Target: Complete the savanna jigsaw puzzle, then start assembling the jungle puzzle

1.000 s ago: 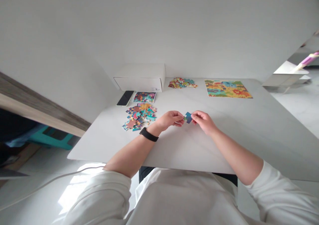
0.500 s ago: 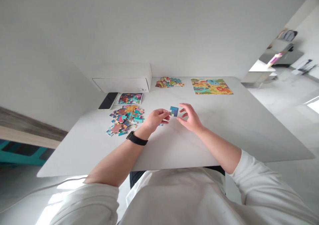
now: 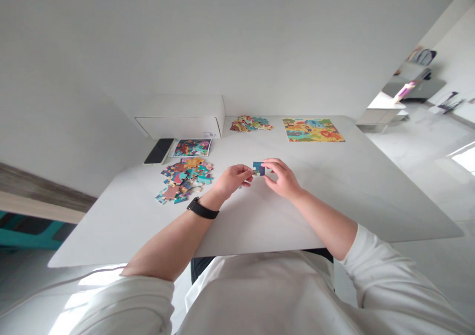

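Note:
A small blue jigsaw piece point(image 3: 259, 168) with some green at its lower left is held up over the white table. My left hand point(image 3: 234, 180), with a black watch on the wrist, pinches its left edge between thumb and fingers. At its right side is my right hand point(image 3: 282, 177), with fingertips at the upper corner and thumb by the lower one, closed about that edge. Left of my hands lies a heap of colourful jigsaw pieces point(image 3: 181, 178). Part of another piece point(image 3: 240, 186) peeks out below my left hand, mostly hidden.
Behind the heap lie a picture card point(image 3: 192, 148) and a phone point(image 3: 159, 151), in front of a white box point(image 3: 178, 126). A second pile of pieces point(image 3: 250, 123) and an animal picture sheet point(image 3: 313, 130) lie along the wall. The table point(image 3: 371, 196) extends to the right.
My right hand has closed in from the right onto the piece's right edge. The piece has tilted a little and sits slightly lower. The view has shifted slightly.

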The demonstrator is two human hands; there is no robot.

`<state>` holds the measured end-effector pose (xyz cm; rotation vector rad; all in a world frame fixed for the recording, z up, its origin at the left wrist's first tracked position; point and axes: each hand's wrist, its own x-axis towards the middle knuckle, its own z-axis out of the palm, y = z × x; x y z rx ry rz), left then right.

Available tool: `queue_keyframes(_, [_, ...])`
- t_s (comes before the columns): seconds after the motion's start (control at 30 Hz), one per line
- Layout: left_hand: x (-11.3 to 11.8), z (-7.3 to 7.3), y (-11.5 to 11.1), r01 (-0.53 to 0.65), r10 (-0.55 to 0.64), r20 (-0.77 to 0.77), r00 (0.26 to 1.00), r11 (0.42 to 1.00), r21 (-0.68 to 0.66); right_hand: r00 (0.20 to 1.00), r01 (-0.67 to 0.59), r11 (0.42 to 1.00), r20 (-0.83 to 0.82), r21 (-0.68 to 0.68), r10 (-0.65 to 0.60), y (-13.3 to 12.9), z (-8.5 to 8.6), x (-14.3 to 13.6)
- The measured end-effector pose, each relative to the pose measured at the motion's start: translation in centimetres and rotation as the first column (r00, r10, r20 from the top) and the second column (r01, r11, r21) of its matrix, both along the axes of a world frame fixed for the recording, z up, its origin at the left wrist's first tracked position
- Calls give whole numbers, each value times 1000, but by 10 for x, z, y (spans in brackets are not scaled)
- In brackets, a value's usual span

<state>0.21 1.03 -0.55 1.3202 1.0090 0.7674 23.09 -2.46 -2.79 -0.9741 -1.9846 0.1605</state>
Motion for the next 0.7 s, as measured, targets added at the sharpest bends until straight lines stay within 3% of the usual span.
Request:
queue_keyframes(0.17, [-4,-2,2,44,-7,-205,979,984,175,998,-10,1000,57,4,10,7,2,8])
queue_keyframes(0.27, [-13,0,6,61,107,-373,922,909,413,993,49,999,110,17,-50,27,6,31])
queue_keyframes(0.37, [-21,2,10,84,217,-443,870,820,566,980,157,985,135,-66,-147,59,7,67])
queue_keyframes(0.53, [-29,1,13,114,245,-476,845,786,608,936,342,910,172,-233,-308,99,-5,111])
queue_keyframes(0.7, [-30,-2,14,123,248,-482,840,778,616,916,391,881,211,-268,-342,106,-26,121])
